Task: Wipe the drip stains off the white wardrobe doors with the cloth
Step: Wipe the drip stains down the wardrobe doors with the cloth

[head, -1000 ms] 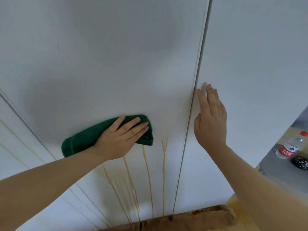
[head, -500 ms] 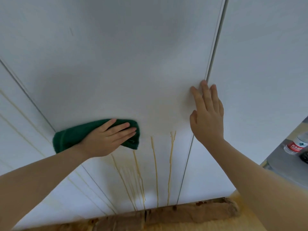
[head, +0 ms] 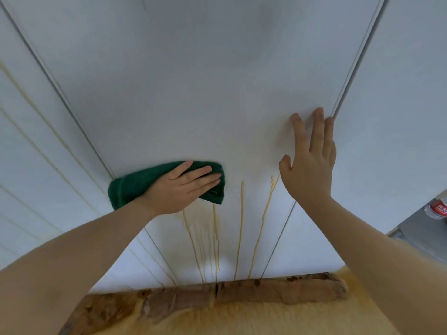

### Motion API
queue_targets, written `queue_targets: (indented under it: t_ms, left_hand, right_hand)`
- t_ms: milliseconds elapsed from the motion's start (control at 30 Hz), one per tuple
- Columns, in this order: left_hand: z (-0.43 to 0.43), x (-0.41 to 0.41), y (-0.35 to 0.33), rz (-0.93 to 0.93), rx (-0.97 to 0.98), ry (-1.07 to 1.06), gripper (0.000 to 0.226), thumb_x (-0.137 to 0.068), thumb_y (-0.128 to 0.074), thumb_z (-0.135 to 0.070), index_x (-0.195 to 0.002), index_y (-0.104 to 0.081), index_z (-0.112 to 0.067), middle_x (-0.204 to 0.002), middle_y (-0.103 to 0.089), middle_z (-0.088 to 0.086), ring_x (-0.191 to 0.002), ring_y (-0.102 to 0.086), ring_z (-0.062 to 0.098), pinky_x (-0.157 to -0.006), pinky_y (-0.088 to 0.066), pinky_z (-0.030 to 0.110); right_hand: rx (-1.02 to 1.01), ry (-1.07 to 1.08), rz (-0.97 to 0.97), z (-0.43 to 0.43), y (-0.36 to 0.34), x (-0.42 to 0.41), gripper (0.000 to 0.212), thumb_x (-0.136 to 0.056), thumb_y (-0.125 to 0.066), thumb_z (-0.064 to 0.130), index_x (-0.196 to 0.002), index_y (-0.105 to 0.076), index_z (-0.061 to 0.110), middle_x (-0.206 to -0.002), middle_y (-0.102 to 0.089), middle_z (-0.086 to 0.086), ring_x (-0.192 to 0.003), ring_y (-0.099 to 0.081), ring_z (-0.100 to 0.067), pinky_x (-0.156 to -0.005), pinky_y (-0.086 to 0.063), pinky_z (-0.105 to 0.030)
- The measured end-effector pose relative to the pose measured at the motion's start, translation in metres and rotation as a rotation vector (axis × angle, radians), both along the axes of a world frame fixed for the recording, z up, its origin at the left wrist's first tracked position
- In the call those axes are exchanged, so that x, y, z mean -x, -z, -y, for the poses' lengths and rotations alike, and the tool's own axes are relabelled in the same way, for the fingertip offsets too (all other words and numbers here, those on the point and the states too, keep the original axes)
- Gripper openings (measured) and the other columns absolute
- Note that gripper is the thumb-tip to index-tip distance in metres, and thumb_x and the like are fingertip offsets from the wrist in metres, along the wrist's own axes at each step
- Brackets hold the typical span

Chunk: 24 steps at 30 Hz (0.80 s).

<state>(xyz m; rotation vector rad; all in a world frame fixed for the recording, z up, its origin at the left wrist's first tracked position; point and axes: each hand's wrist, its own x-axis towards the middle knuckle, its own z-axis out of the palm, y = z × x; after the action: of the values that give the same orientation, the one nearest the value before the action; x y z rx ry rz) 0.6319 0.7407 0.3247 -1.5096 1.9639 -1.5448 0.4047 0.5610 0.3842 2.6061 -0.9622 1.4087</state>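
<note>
A folded dark green cloth [head: 130, 187] lies flat against the middle white wardrobe door [head: 193, 93]. My left hand [head: 183, 189] presses on it with fingers stretched over the cloth. Yellow-brown drip stains [head: 240, 226] run down the door below and right of the cloth, reaching the door's bottom edge. More faint drips [head: 36, 117] streak the left door. My right hand [head: 310, 163] rests flat and open on the middle door near the gap to the right door [head: 399, 117], holding nothing.
A brown wooden strip [head: 242, 296] runs along the floor under the doors, with yellowish floor in front. At the far right a grey surface [head: 420, 228] carries a plastic bottle with a red label [head: 437, 209].
The view has shifted so the doors sit further right in frame. My left hand and the cloth stay at the top of the drips; my right hand stays flat near the door gap.
</note>
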Motion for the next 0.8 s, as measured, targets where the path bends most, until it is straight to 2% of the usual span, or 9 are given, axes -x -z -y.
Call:
queue_targets:
  t_ms: [67, 233, 333, 400, 433, 533, 667, 733, 800]
  left_hand:
    - [-0.03, -0.019, 0.005, -0.018, 0.066, -0.033, 0.061, -0.094, -0.036, -0.028, -0.15, -0.016, -0.013, -0.158, -0.002, 0.005, -0.146, -0.002, 0.023, -0.118, -0.003, 0.044]
    - [-0.038, -0.012, 0.017, -0.175, 0.155, -0.109, 0.057, -0.094, -0.041, -0.032, -0.148, -0.024, -0.021, -0.158, -0.004, -0.002, -0.146, -0.003, 0.021, -0.115, -0.009, 0.05]
    - [-0.035, 0.008, 0.025, -0.311, 0.391, -0.22, 0.045, -0.092, -0.049, -0.035, -0.136, -0.043, -0.025, -0.15, -0.029, -0.001, -0.142, -0.02, 0.026, -0.109, -0.016, 0.052]
    - [-0.033, 0.022, 0.024, -0.377, 0.607, -0.293, 0.038, -0.088, -0.056, -0.032, -0.125, -0.052, -0.03, -0.131, -0.045, -0.002, -0.121, -0.041, 0.025, -0.097, -0.028, 0.043]
    - [-0.031, 0.03, 0.023, -0.439, 0.694, -0.329, 0.036, -0.086, -0.058, -0.029, -0.122, -0.053, -0.033, -0.124, -0.046, -0.001, -0.107, -0.044, 0.024, -0.089, -0.031, 0.04]
    - [-0.022, 0.053, 0.023, -0.865, 0.832, -0.342, 0.042, -0.084, -0.054, -0.018, -0.124, -0.049, -0.03, -0.117, -0.039, 0.005, -0.091, -0.041, 0.024, -0.079, -0.04, 0.035]
    - [-0.009, 0.082, 0.003, -1.663, 0.991, -0.267, 0.042, -0.082, -0.059, 0.003, -0.122, -0.047, -0.003, -0.127, -0.027, 0.017, -0.102, -0.035, 0.014, -0.09, -0.037, 0.019]
    - [-0.009, 0.08, -0.004, -1.778, 0.922, -0.328, 0.037, -0.081, -0.06, 0.004, -0.115, -0.044, 0.003, -0.128, -0.025, 0.017, -0.103, -0.032, 0.011, -0.091, -0.035, 0.018]
    - [-0.015, 0.074, 0.002, -1.797, 0.841, -0.425, 0.032, -0.08, -0.061, 0.002, -0.107, -0.045, 0.001, -0.126, -0.027, 0.016, -0.099, -0.039, 0.017, -0.086, -0.041, 0.026]
  right_hand:
    - [-0.019, 0.006, 0.0, -0.003, 0.002, -0.002, 0.08, -0.07, -0.054, -0.001, -0.142, -0.026, 0.018, -0.151, -0.022, -0.023, -0.139, -0.019, -0.043, -0.108, -0.025, -0.052]
    - [-0.086, 0.019, 0.006, -0.015, 0.007, -0.008, 0.08, -0.071, -0.056, 0.002, -0.145, -0.027, 0.015, -0.153, -0.018, -0.022, -0.141, -0.017, -0.036, -0.112, -0.014, -0.046]
    - [-0.094, -0.009, -0.012, -0.012, 0.007, -0.005, 0.079, -0.073, -0.052, 0.005, -0.146, -0.025, 0.016, -0.154, -0.015, -0.021, -0.142, -0.014, -0.035, -0.112, -0.012, -0.047]
    - [-0.085, -0.023, -0.02, -0.008, 0.008, -0.003, 0.08, -0.073, -0.053, 0.005, -0.146, -0.023, 0.019, -0.154, -0.014, -0.02, -0.142, -0.013, -0.034, -0.112, -0.012, -0.047]
    - [-0.086, -0.029, -0.016, -0.008, 0.01, -0.003, 0.081, -0.073, -0.053, 0.005, -0.146, -0.021, 0.02, -0.154, -0.014, -0.02, -0.142, -0.013, -0.034, -0.112, -0.013, -0.048]
    - [-0.104, -0.039, 0.016, -0.008, 0.011, -0.006, 0.081, -0.074, -0.052, 0.006, -0.145, -0.018, 0.022, -0.154, -0.013, -0.021, -0.142, -0.012, -0.035, -0.111, -0.016, -0.05]
    - [-0.097, -0.053, 0.036, -0.006, 0.013, -0.009, 0.081, -0.074, -0.052, 0.007, -0.145, -0.016, 0.023, -0.154, -0.013, -0.022, -0.142, -0.01, -0.034, -0.11, -0.019, -0.05]
    - [-0.09, -0.038, 0.036, -0.005, 0.015, -0.011, 0.082, -0.074, -0.053, 0.008, -0.145, -0.015, 0.022, -0.154, -0.013, -0.023, -0.142, -0.009, -0.034, -0.11, -0.019, -0.051]
    - [-0.093, -0.023, 0.036, -0.005, 0.018, -0.016, 0.085, -0.074, -0.057, 0.009, -0.145, -0.013, 0.022, -0.153, -0.011, -0.024, -0.141, -0.008, -0.036, -0.111, -0.018, -0.051]
